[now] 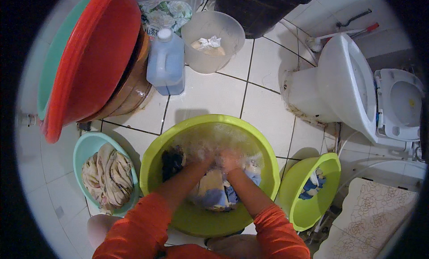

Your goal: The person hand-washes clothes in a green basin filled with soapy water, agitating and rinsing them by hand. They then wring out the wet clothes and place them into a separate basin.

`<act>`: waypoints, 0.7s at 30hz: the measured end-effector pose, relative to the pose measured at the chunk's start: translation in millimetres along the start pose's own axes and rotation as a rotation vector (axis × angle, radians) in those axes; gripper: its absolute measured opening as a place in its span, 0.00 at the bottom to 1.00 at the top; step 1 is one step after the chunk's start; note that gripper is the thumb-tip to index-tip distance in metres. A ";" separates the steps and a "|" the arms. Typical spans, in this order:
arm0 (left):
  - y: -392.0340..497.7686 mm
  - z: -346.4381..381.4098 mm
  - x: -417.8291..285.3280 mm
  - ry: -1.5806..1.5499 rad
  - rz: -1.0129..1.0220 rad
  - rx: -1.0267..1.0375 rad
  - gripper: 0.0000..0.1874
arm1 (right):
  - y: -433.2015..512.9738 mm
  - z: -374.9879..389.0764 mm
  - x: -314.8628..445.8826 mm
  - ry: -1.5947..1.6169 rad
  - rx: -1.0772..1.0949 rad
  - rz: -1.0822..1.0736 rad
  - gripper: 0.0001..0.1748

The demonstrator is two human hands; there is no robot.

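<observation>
In front of me a large yellow-green plastic basin point(214, 227) holds foamy water and wet patterned cloth point(214, 192) in blue and beige. Both of my hands are down in it, close together near the basin's middle. Suds and splashing water blur my left hand point(205, 158) and my right hand point(231, 158), so their grip on the cloth is hidden. A dark blue piece of cloth point(172, 161) lies along the basin's left side, left of my left hand. Paler blue cloth point(254, 175) shows just right of my right wrist.
At left, a mint-green basin point(80, 148) holds wrung beige fabric point(109, 178). A smaller yellow-green basin point(315, 212) stands tilted at right. Beyond are a blue jug point(166, 64), a translucent bucket point(218, 63), leaning red basin point(100, 58), black bin point(254, 11) and white toilet point(338, 81).
</observation>
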State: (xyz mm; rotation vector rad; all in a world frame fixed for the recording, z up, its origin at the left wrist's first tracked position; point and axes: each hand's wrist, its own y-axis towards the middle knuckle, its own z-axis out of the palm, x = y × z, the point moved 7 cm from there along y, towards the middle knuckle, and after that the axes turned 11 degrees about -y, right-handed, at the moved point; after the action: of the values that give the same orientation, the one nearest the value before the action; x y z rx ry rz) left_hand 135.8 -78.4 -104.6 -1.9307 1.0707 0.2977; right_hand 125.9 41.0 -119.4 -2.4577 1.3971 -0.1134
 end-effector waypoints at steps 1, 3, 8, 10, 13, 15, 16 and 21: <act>1.6 -0.9 1.4 0.058 0.025 0.032 0.31 | 5.5 8.4 -4.2 0.094 0.117 0.088 0.19; -8.2 -8.1 -28.5 0.200 -0.035 0.251 0.30 | 3.4 21.5 -24.4 0.136 0.235 0.190 0.19; 27.8 7.0 -5.2 -0.014 0.115 0.016 0.25 | 23.5 -27.0 -20.2 -0.020 -0.177 0.203 0.19; 34.0 -23.8 18.9 -0.239 0.310 -0.189 0.22 | 34.1 -40.0 3.2 -0.018 -0.227 0.107 0.19; 5.8 -48.5 -7.8 -0.085 0.370 -0.055 0.18 | -1.6 -66.9 -24.2 0.099 -0.029 0.083 0.14; -25.4 -76.9 -34.8 -0.116 0.377 -0.002 0.16 | -39.8 -104.0 -51.3 0.245 -0.213 0.185 0.10; -34.9 -93.5 -29.2 -0.219 0.400 0.011 0.15 | -54.4 -130.8 -49.7 0.281 -0.271 0.202 0.11; -117.5 -148.7 -45.9 -0.461 0.691 0.124 0.11 | -123.7 -212.7 -56.8 0.398 -0.483 0.107 0.10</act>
State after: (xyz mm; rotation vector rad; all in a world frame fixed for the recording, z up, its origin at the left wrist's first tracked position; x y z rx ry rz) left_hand 170.7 -141.9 76.4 -1.2351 1.3589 0.9780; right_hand 151.6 99.6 124.8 -2.8498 1.9093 -0.2835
